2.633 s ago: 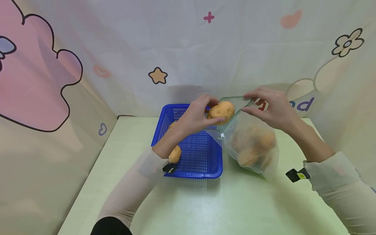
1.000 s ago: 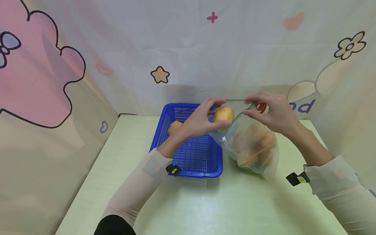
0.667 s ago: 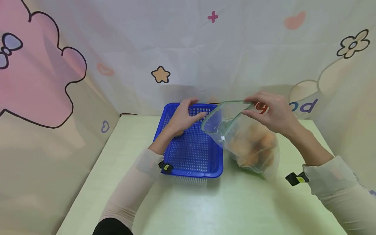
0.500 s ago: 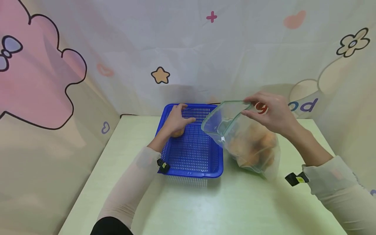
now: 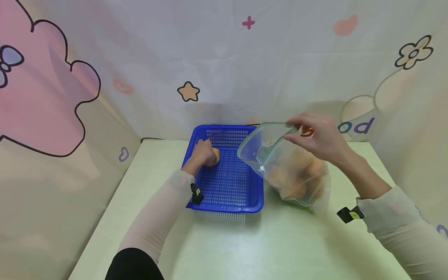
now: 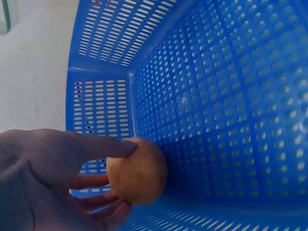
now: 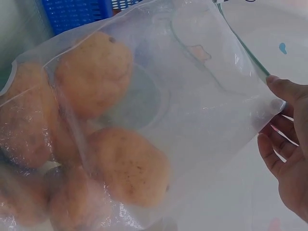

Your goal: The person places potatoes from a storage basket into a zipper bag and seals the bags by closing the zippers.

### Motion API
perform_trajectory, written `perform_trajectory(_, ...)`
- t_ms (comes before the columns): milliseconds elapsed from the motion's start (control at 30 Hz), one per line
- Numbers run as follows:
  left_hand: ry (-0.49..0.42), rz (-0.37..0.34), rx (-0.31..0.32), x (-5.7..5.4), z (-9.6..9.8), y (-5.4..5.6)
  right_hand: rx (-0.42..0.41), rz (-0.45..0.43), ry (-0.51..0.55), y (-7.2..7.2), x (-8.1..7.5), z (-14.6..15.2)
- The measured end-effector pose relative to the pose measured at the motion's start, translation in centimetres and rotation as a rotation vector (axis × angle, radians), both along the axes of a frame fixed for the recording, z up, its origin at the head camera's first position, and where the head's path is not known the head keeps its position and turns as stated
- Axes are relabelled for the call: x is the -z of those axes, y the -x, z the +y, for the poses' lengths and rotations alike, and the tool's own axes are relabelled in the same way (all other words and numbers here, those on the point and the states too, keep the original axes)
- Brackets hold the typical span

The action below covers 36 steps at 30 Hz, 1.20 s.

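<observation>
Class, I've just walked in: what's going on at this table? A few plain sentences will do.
A person's left hand grips a potato inside the blue basket. The right hand pinches the edge of a see-through bag, whose mouth is open. Several potatoes lie in the bag, and no other potato shows in the basket.

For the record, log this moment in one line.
left hand: grips potato in blue basket | right hand: pinches translucent bag | bag: open, potatoes inside
</observation>
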<state>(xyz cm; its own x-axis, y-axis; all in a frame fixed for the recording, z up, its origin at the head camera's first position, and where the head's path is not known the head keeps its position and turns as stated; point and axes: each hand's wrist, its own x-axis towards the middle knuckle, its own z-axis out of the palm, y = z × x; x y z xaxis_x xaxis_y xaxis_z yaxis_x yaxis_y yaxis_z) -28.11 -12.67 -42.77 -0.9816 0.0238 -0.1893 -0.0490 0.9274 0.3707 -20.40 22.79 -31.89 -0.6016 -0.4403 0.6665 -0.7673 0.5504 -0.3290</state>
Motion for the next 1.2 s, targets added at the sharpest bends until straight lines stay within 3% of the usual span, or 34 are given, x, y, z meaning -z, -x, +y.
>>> perform_trajectory(100,0.035,0.026,0.038,-0.4,0.2,0.2,-0.001,0.0,-0.008,0.0,0.0,0.1)
perform_trajectory(200,-0.014,0.081,0.079,-1.6,0.5,0.3,0.006,-0.007,-0.02,0.0,-0.2,0.4)
perform_trajectory(300,-0.15,0.172,0.118,-3.8,0.7,0.0,0.022,-0.021,-0.03,0.1,-0.3,0.4)
perform_trajectory(433,-0.352,0.315,0.19,-7.7,1.6,-1.0,0.06,-0.043,-0.024,0.1,-0.5,0.4)
perform_trajectory(533,-0.411,0.425,0.309,-10.0,2.8,-2.6,0.083,-0.053,-0.015,-0.1,-0.6,0.4)
perform_trajectory(633,-0.429,0.471,0.47,-11.2,4.4,-4.4,0.09,-0.048,-0.005,-0.3,-0.5,0.4)
perform_trajectory(733,-0.422,0.44,0.601,-11.4,5.9,-5.6,0.087,-0.036,0.011,-0.4,-0.4,0.6)
perform_trajectory(833,-0.395,0.392,0.67,-11.1,7.3,-6.1,0.086,-0.027,0.019,-0.5,-0.5,0.9)
perform_trajectory(933,-0.363,0.361,0.665,-10.5,7.6,-6.0,0.084,-0.029,0.022,-0.6,-0.5,1.1)
perform_trajectory(1033,-0.35,0.33,0.607,-9.4,6.7,-5.7,0.09,-0.031,0.022,-0.8,-0.4,1.4)
perform_trajectory(1100,-0.384,0.269,0.575,-8.5,5.7,-5.6,0.103,-0.027,0.027,-0.9,-0.4,1.6)
perform_trajectory(1200,-0.459,0.132,0.58,-6.9,4.4,-5.3,0.123,-0.032,0.045,-1.0,-0.2,2.2)
